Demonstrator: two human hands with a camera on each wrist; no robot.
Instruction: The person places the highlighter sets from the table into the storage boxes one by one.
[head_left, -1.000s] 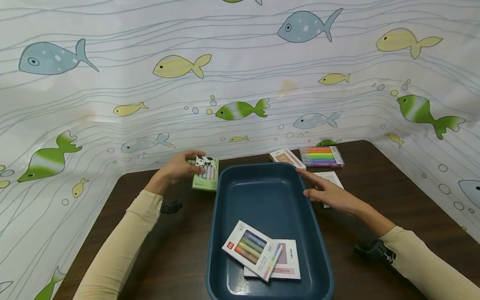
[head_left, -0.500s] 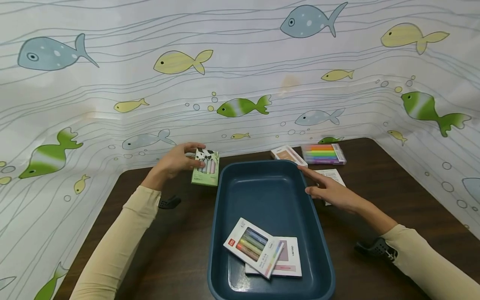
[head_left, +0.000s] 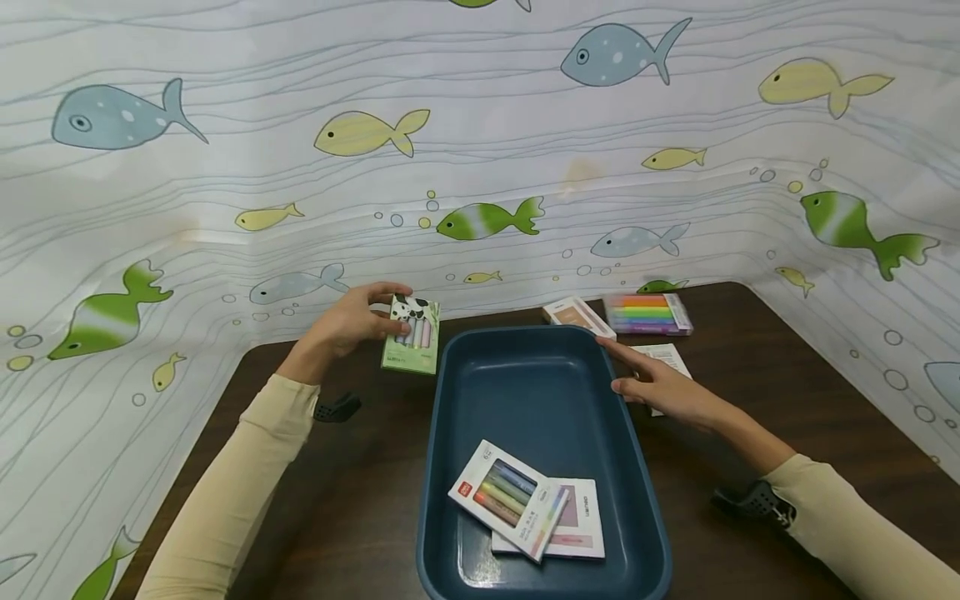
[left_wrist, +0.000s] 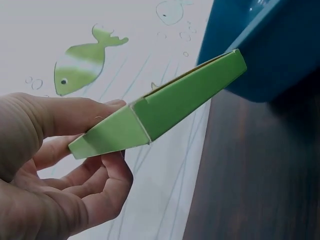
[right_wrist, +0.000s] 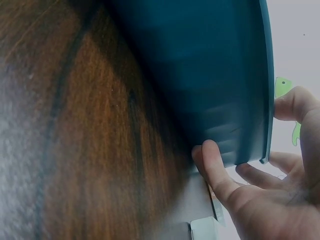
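Observation:
My left hand [head_left: 348, 327] grips a small green box [head_left: 412, 335] by its left side, thumb on the front. Cow print and a row of pastel sticks show on that front. In the left wrist view the green box [left_wrist: 187, 97] appears edge-on between thumb and fingers, near the blue tray [left_wrist: 280, 55]. My right hand [head_left: 663, 387] holds the far right rim of the blue tray [head_left: 432, 467]. The right wrist view shows thumb and index at the rim, other fingers [right_wrist: 212, 157] against the tray's outer wall.
Inside the tray, a white box of coloured sticks [head_left: 487, 508] overlaps a white-and-pink box [head_left: 581, 521]. Behind the right hand lie a white-and-tan box [head_left: 577, 313], a rainbow set of pens [head_left: 647, 314] and a white box [head_left: 667, 357]. Fish-print sheeting [head_left: 480, 150] encloses the dark table.
The green box has risen slightly and stands a little more face-on, still in my left hand. My right hand stays at the tray rim, and the tray's contents have not moved.

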